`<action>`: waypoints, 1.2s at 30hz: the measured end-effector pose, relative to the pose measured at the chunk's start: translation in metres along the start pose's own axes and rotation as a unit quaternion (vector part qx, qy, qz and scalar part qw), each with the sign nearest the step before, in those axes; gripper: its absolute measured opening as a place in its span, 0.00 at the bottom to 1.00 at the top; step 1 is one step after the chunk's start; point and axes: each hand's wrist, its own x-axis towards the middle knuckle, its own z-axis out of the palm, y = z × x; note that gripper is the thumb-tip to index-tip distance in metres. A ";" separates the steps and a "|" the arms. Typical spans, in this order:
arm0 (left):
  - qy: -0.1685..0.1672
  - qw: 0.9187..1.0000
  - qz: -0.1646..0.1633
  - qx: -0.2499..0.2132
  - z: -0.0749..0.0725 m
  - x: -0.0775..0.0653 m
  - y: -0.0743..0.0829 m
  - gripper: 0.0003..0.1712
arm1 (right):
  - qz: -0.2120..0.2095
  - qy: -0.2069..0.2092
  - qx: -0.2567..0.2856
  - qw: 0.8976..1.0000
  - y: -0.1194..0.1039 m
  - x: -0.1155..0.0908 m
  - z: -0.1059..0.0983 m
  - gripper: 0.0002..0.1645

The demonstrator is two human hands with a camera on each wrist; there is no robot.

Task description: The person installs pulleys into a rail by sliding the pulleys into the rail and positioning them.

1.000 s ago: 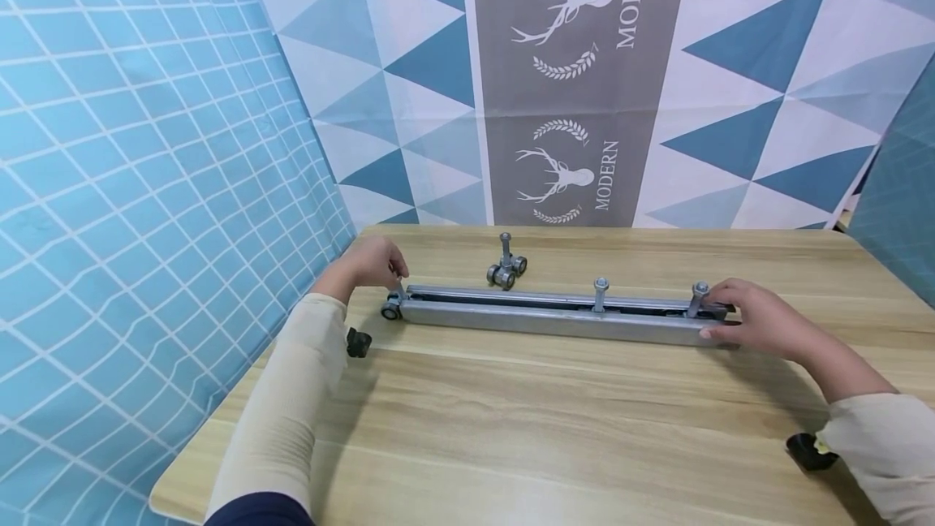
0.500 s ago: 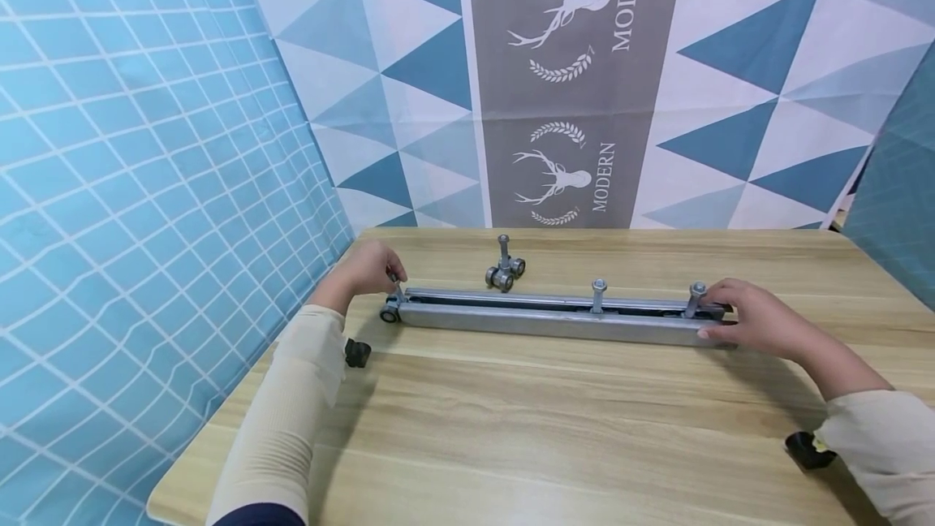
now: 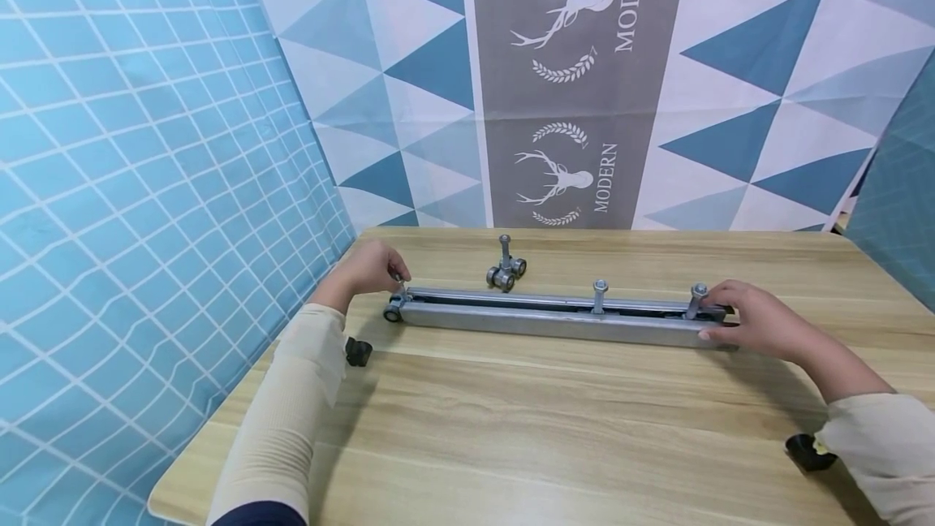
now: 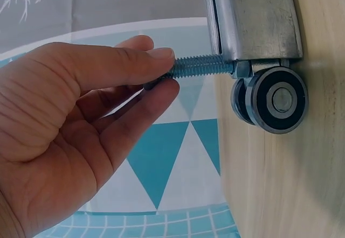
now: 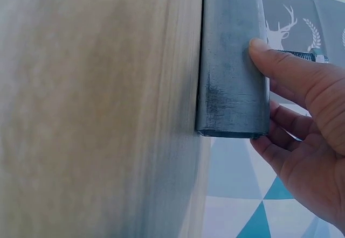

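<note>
A grey metal rail [image 3: 540,323] with a slot along its top lies across the table. At its left end is a roller trolley [image 4: 277,100], one pair of wheels outside the rail's mouth. My left hand [image 3: 368,266] pinches the end of its threaded bolt [image 4: 199,65] between thumb and fingers. My right hand [image 3: 760,319] grips the rail's right end, thumb on the near side wall and other fingers around the far side. Two more bolts, a middle bolt [image 3: 600,297] and a right bolt [image 3: 696,300], stand up from the slot; whatever carries them is hidden inside the rail.
Behind the rail, a loose roller trolley [image 3: 506,266] stands on its wheels, bolt upright. Black objects show beside each forearm, a left one [image 3: 358,351] and a right one [image 3: 809,453]. The wooden table [image 3: 555,428] meets patterned cloth at the back and left.
Very little differs. The left hand and the bolt it pinches have tilted slightly, while the trolley stays at the rail's left end. The right hand keeps its grip.
</note>
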 end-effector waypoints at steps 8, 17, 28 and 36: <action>-0.006 1.000 0.012 -0.011 0.002 0.004 0.006 0.07 | 0.001 -0.001 0.000 1.000 0.000 0.000 0.000 0.27; -0.001 1.000 0.011 -0.001 0.004 0.006 0.008 0.07 | 0.004 -0.002 0.005 1.000 -0.001 0.001 0.000 0.28; 0.001 1.000 0.020 0.014 0.004 0.008 0.017 0.08 | 0.007 -0.002 0.005 1.000 -0.001 0.000 -0.001 0.28; -0.004 0.999 0.031 0.030 0.008 0.011 0.023 0.07 | 0.006 -0.002 0.005 1.000 -0.001 -0.001 -0.001 0.28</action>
